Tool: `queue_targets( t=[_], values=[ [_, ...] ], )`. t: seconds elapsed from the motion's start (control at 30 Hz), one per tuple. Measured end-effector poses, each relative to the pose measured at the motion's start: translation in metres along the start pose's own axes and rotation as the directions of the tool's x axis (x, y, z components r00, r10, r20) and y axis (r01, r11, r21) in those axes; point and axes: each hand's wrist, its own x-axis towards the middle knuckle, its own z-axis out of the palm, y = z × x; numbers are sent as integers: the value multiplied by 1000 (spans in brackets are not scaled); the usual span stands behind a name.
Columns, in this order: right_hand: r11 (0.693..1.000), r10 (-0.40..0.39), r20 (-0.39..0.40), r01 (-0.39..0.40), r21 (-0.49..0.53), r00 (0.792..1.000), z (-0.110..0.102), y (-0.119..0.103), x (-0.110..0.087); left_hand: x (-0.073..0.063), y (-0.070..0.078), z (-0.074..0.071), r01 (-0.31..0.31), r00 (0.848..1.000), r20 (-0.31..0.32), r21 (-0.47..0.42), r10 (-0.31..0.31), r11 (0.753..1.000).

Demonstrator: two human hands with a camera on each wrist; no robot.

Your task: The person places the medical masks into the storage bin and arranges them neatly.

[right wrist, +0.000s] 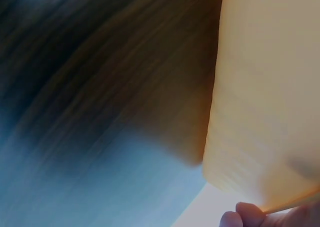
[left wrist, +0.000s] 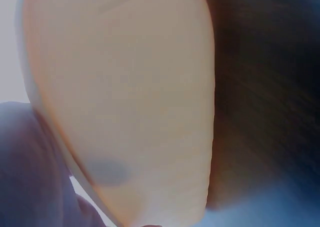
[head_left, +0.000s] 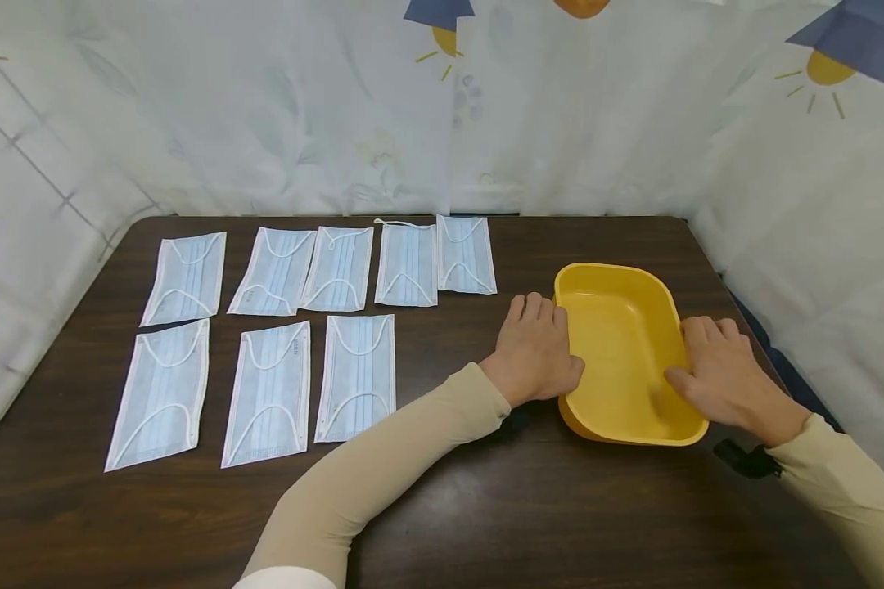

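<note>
Left hand (head_left: 534,348): clamped on the left side of the yellow bin; my thumb laps over the rim and my fingers lie along the outer wall
Right hand (head_left: 729,368): clamped on the opposite side, near the table's right edge; thumb over the rim here too, fingers on the outside
Yellow bin (head_left: 619,343): between my two hands, on the right part of the table; its mouth faces up and its corners are rounded; the wrist views show only plain outer wall and are hazy, so I cannot fairly tell whether its base touches the wood
Back-row masks (head_left: 339,270): five, pale blue with white ear loops, lying flat left of the bin; the leftmost stands apart, then come two close pairs, side by side
Front-row masks (head_left: 267,394): three, flat and well spaced, nearer me; the leftmost lies just below the back row's first; the rightmost is beside my left sleeve
Sleeves (head_left: 390,458): beige, on both forearms; a small dark object (head_left: 747,460) sits by my right wrist
Table (head_left: 523,507): dark brown wood grain, under masks and bin
Curtain (head_left: 597,123): white, behind the table, printed with blue and yellow shapes
</note>
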Motion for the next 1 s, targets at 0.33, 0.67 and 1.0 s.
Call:
queue_targets(
  t=[0.33,0.67,1.0],
  values=[
    [1000,-18,37,18,6,999,3,-17,6,-9,-15,2,16,999,31,-28,-15,999],
    [999,-45,5,45,17,999,5,-30,12,-16,-29,4,21,1000,19,-41,-20,999],
    [997,-44,22,43,57,999,6,-39,16,-26,-39,4,19,1000,7,-45,-18,999]
  ],
)
